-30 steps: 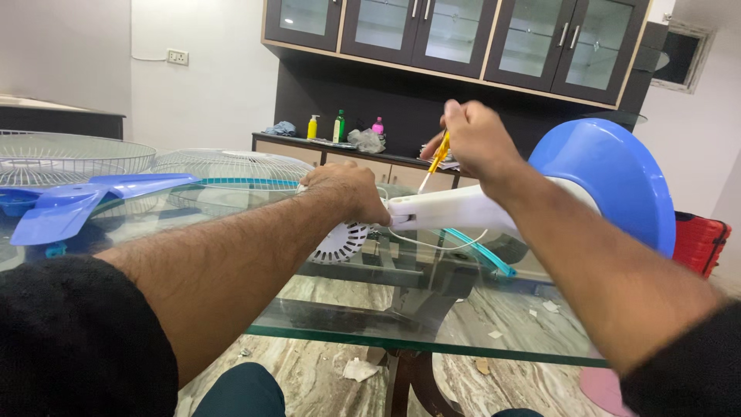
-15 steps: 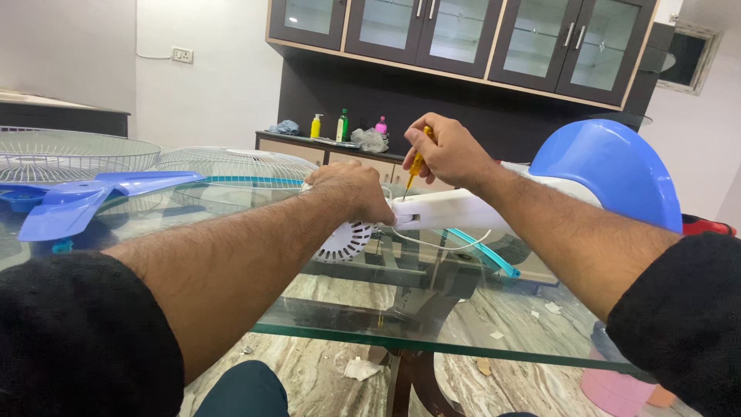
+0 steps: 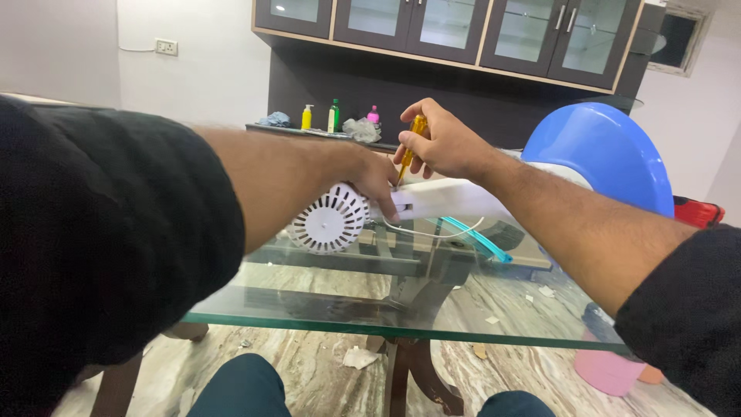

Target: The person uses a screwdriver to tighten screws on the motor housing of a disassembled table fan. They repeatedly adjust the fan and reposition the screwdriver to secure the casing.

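White fan motor housing (image 3: 330,221) lies on glass table (image 3: 324,320); rigid plastic, light, vents likely fragile, best gripped at the neck. Left hand (image 3: 370,176) clamps it there. Right hand (image 3: 441,144) fist-closed around yellow screwdriver (image 3: 411,143). Blue base (image 3: 610,154) behind.

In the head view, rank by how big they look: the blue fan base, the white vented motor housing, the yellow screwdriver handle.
1. Blue fan base, clearly largest.
2. White vented motor housing, partly hidden by the left hand.
3. Yellow screwdriver handle, smallest, mostly wrapped by the right hand.
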